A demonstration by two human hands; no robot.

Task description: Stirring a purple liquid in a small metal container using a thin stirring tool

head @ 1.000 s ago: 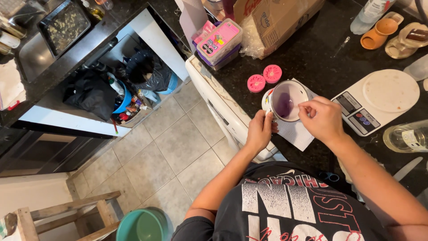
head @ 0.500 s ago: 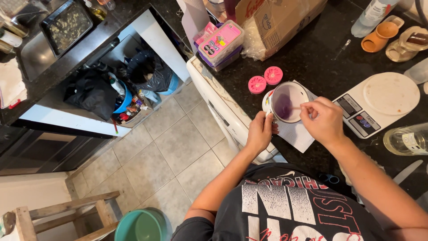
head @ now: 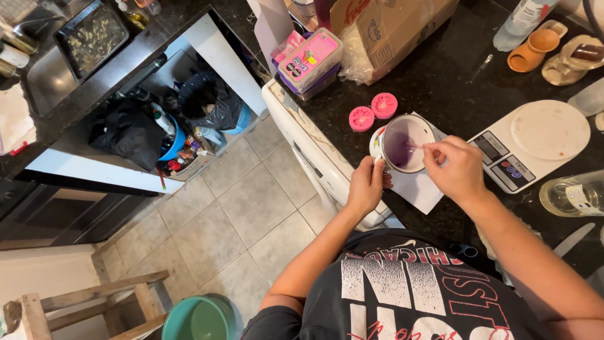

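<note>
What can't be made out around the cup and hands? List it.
Head view only:
- Stick tip in the cup: too thin to tell its kind.
- Left hand: its fingertips are hidden behind the cup.
- Paper: mostly covered by the cup and right hand.
- Scale display: too small.
- Jar: cut off by the right edge.

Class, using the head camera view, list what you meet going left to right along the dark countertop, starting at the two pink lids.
Two pink lids → left hand steadying the cup → cup of purple liquid → right hand holding a thin stirrer → white kitchen scale.
</note>
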